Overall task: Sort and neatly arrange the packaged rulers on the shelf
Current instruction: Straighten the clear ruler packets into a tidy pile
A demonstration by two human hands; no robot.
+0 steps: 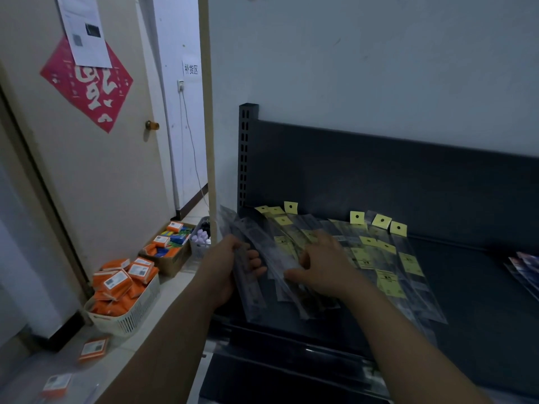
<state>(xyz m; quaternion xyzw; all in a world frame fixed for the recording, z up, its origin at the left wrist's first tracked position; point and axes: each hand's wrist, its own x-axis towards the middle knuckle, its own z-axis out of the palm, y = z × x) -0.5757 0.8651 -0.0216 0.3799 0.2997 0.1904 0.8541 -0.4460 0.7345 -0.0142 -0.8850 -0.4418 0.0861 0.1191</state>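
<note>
Head: left hand (pixel 229 268) grips packaged rulers (pixel 253 290), apparently overhanging shelf (pixel 466 290) edge.

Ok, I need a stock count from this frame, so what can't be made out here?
Head view:
- Number of rulers: they overlap, and the left hand and right hand cover the middle.
- Right hand's grip: its back hides the fingertips.
- Print on the labels: too small and dim.
- The packs at the right end of the shelf: cut off by the frame edge.

left hand (pixel 226 259): bare | right hand (pixel 323 265): bare | 2 forearms: bare
</note>
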